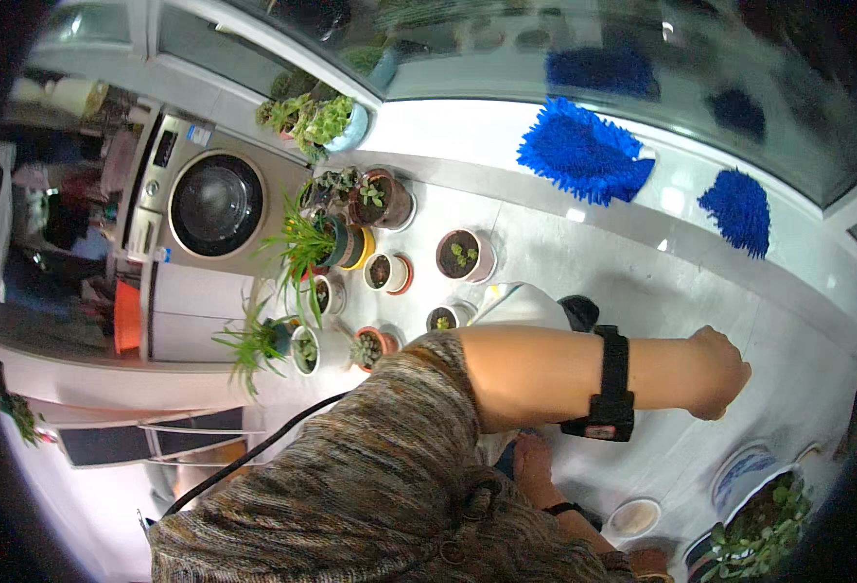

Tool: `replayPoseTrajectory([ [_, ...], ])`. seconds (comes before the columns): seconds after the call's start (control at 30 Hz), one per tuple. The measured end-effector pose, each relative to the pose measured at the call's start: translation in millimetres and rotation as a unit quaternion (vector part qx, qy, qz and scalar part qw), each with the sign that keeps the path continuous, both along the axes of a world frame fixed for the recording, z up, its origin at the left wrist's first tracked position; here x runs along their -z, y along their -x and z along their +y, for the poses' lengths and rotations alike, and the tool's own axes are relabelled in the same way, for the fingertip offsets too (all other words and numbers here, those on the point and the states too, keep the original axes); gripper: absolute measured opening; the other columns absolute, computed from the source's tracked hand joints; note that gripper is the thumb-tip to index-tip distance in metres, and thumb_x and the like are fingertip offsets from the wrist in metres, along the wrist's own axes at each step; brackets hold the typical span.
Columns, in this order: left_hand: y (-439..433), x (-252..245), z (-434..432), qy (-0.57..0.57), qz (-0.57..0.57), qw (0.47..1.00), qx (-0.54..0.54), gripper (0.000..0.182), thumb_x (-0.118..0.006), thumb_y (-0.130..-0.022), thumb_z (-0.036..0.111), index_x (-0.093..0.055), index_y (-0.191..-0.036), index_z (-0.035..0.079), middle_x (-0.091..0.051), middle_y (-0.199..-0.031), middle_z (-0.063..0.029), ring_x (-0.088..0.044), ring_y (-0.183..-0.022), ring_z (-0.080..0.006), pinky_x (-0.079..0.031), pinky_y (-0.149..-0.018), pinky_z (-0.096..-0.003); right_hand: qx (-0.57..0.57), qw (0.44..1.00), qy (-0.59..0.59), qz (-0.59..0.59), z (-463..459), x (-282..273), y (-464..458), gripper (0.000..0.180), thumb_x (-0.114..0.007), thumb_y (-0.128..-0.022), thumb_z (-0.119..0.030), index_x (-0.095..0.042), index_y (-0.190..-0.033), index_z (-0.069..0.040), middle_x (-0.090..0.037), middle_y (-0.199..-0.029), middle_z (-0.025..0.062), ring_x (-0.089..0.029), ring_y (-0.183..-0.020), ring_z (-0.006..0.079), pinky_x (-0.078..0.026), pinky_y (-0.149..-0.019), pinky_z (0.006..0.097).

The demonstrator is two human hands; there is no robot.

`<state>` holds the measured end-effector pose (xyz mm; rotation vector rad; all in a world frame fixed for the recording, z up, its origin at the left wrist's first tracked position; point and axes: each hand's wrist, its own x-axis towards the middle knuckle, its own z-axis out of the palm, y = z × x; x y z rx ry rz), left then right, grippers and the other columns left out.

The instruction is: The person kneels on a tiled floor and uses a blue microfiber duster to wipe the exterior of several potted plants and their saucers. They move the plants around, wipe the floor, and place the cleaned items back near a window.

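Note:
My left hand point(720, 373) reaches out at the right, its fingers curled into a fist over the grey floor; nothing shows in it. A black strap with a small box point(610, 419) is around that forearm. Lower down, close to my body, my right hand point(534, 460) is partly hidden behind the left arm and knitted top. Dark blue material point(505, 460) lies beside its fingers; whether they grip it cannot be told. A black band point(565, 508) circles the right wrist. Two blue chenille pieces, one larger point(585, 153) and one smaller point(738, 211), lie on the white ledge.
Potted plants stand left of centre, among them a pink pot point(465, 255) and a white pot point(386, 272). A front-loading washing machine point(217, 204) is behind them. A leafy plant point(764, 517) and a round white dish point(634, 517) are at lower right. Glass point(472, 73) borders the ledge.

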<state>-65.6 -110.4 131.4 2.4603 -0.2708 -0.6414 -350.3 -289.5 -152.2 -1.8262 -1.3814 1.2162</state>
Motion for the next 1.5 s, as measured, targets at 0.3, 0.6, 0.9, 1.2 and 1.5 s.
replayPoseTrajectory([
  [0.3,20.1,-26.6,-6.4,-0.03,-0.099,0.989,0.103,0.027,-0.06,-0.067,0.022,-0.069,-0.088,0.009,-0.067,-0.085,-0.0074,-0.063,-0.075,-0.0265,-0.047,-0.061,-0.0432,-0.006,0.972,-0.052,-0.231,8.0,-22.9,-95.2,0.027,-0.054,-0.086,-0.023,-0.061,-0.105,-0.006,-0.058,-0.112,0.0169,-0.055,-0.1,0.0372,-0.045,-0.085,0.0461],
  [0.6,14.0,-23.8,26.3,0.031,-0.147,0.988,0.041,0.027,-0.067,-0.066,0.026,-0.071,-0.09,0.013,-0.068,-0.09,-0.006,-0.063,-0.081,-0.0282,-0.048,-0.065,-0.0456,0.254,0.941,0.204,-0.096,-56.6,-126.3,-151.9,0.037,-0.055,-0.089,-0.022,-0.054,-0.118,0.001,-0.063,-0.097,0.0177,-0.062,-0.086,0.0246,-0.048,-0.074,0.0337],
  [0.9,32.3,-28.8,41.6,0.095,-0.191,0.977,-0.004,0.026,-0.068,-0.066,0.024,-0.07,-0.09,0.013,-0.067,-0.085,-0.0067,-0.063,-0.077,-0.027,-0.049,-0.062,-0.0435,0.334,0.894,0.222,-0.197,-94.6,-278.9,-173.5,0.034,-0.055,-0.089,-0.019,-0.057,-0.113,0.004,-0.057,-0.078,0.003,-0.052,-0.073,0.0119,-0.043,-0.066,0.0268],
  [1.2,46.2,-19.8,29.4,0.096,-0.17,0.98,0.031,0.022,-0.068,-0.062,0.021,-0.072,-0.082,0.012,-0.066,-0.08,-0.0089,-0.061,-0.071,-0.029,-0.047,-0.058,-0.0442,0.482,0.853,0.175,-0.099,-71.3,-341.5,-159.8,0.042,-0.059,-0.089,-0.028,-0.053,-0.119,0.0,-0.063,-0.096,0.0082,-0.059,-0.075,0.0148,-0.045,-0.061,0.0268],
  [1.5,7.6,-5.3,54.2,0.063,-0.153,0.984,-0.072,0.027,-0.07,-0.065,0.03,-0.072,-0.087,0.016,-0.067,-0.089,-0.0084,-0.06,-0.077,-0.0275,-0.046,-0.065,-0.0452,0.482,0.867,0.112,-0.059,-14.0,-329.0,-209.2,0.04,-0.057,-0.089,-0.038,-0.057,-0.118,-0.009,-0.063,-0.1,0.0059,-0.06,-0.076,0.013,-0.044,-0.06,0.0254],
])
